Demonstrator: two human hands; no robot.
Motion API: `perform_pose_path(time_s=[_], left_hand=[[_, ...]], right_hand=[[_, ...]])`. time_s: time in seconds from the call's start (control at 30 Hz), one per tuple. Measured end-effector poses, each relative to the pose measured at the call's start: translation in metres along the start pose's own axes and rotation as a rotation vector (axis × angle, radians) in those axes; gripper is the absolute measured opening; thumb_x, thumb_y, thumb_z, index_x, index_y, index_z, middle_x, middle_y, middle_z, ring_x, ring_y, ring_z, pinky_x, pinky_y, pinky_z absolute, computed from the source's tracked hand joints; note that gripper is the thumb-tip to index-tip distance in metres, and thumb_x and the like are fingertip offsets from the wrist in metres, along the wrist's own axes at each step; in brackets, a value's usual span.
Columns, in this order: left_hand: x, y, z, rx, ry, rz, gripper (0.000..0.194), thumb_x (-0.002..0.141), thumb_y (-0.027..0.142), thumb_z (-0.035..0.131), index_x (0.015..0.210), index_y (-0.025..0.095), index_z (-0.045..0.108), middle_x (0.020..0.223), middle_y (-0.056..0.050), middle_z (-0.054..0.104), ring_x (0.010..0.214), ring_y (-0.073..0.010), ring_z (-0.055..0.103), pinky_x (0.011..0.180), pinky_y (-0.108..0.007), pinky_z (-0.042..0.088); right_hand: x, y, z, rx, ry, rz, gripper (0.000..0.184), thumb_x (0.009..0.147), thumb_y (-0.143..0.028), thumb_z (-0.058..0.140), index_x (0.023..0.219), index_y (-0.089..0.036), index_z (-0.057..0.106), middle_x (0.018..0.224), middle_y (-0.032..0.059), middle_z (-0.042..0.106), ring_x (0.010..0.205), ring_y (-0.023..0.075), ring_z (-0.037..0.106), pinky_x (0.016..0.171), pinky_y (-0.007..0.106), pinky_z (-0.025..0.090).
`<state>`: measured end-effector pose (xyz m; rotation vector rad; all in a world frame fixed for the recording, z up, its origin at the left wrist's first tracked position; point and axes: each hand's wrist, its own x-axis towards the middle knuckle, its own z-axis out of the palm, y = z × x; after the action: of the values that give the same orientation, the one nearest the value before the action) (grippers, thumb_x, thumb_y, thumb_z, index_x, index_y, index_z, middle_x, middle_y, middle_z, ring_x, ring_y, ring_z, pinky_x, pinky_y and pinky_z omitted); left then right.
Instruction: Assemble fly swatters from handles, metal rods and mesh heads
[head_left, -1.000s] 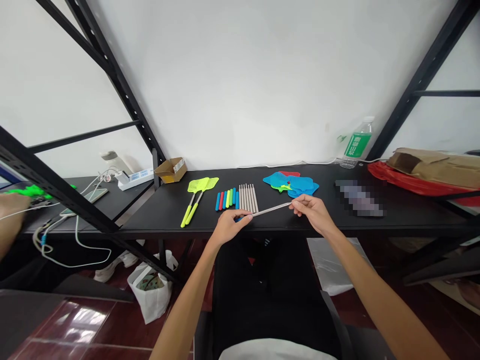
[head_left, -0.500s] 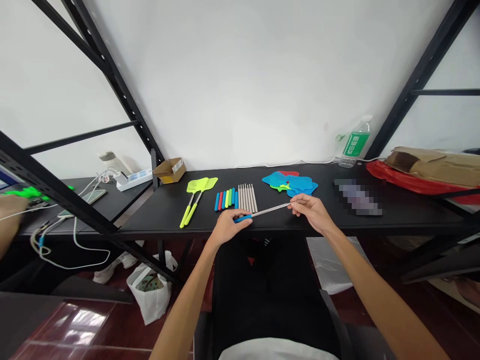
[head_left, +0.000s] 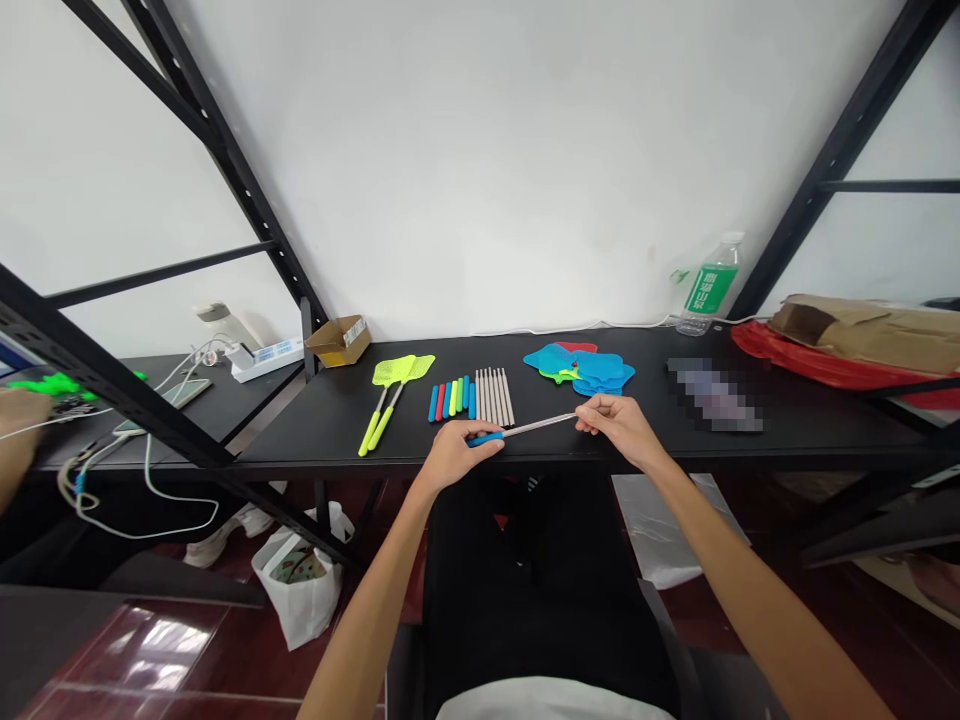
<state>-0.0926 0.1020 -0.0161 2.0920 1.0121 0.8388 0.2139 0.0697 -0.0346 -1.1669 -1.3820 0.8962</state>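
My left hand point(head_left: 457, 452) is closed round a blue fly swatter handle point(head_left: 486, 438) at the table's front edge. From that handle a thin pale metal rod point(head_left: 541, 424) runs to the right. My right hand point(head_left: 616, 428) pinches the rod's far end between thumb and fingers, hiding the tip. Just behind my left hand lies a row of blue, red and green handles point(head_left: 452, 398), with several pale rods point(head_left: 493, 396) beside it. Two yellow-green fly swatters point(head_left: 388, 403) rest to the left. Blue, red and green swatter heads point(head_left: 581, 365) are piled to the right.
A small cardboard box point(head_left: 339, 341) sits at the back left, and a plastic bottle point(head_left: 709, 285) stands by the wall. At far right, brown packaging point(head_left: 870, 330) lies on red plastic point(head_left: 757, 350). Black shelf posts point(head_left: 225, 150) flank the table point(head_left: 300, 425). Another person's hand point(head_left: 22, 430) shows far left.
Both hands keep their hold on the handle and the rod. The right hand and the rod's end have shifted very slightly to the left; otherwise almost nothing differs.
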Motion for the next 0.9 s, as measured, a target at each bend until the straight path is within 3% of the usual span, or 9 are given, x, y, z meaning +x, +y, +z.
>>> perform_pose_path(time_s=[0.1,0.3,0.57,0.9], left_hand=[[0.000,-0.001,0.000,0.002,-0.004,-0.003,0.034,0.085,0.048,0.067,0.104,0.023,0.078,0.105,-0.005,0.076,0.093,-0.0241,0.069,0.081,-0.030,0.052],[0.000,0.000,0.001,0.025,0.025,-0.024,0.039,0.085,0.050,0.066,0.107,0.020,0.078,0.093,-0.006,0.076,0.084,-0.0230,0.067,0.074,-0.029,0.051],[0.000,-0.001,0.000,0.020,0.004,-0.006,0.037,0.086,0.050,0.066,0.107,0.022,0.078,0.102,-0.006,0.077,0.090,-0.0235,0.069,0.080,-0.030,0.052],[0.000,0.000,0.001,0.016,-0.009,0.013,0.031,0.085,0.047,0.068,0.103,0.024,0.079,0.107,-0.004,0.077,0.096,-0.0242,0.070,0.082,-0.028,0.052]], right_hand=[[-0.001,-0.001,0.001,-0.021,-0.033,-0.015,0.034,0.082,-0.051,0.072,0.074,-0.019,0.067,0.071,0.0060,0.071,0.068,0.0186,0.063,0.063,0.031,0.046],[-0.001,-0.002,-0.001,0.058,-0.089,-0.028,0.035,0.081,-0.045,0.075,0.106,-0.021,0.067,0.088,0.0062,0.075,0.071,0.0178,0.062,0.063,0.030,0.046],[-0.002,-0.002,-0.001,0.005,-0.087,-0.040,0.027,0.082,-0.045,0.074,0.087,-0.019,0.069,0.080,0.0063,0.073,0.070,0.0180,0.062,0.062,0.030,0.045],[-0.007,-0.015,0.003,-0.178,-0.163,-0.122,0.039,0.091,-0.051,0.060,0.068,-0.020,0.064,0.070,0.0038,0.069,0.067,0.0178,0.060,0.066,0.031,0.044]])
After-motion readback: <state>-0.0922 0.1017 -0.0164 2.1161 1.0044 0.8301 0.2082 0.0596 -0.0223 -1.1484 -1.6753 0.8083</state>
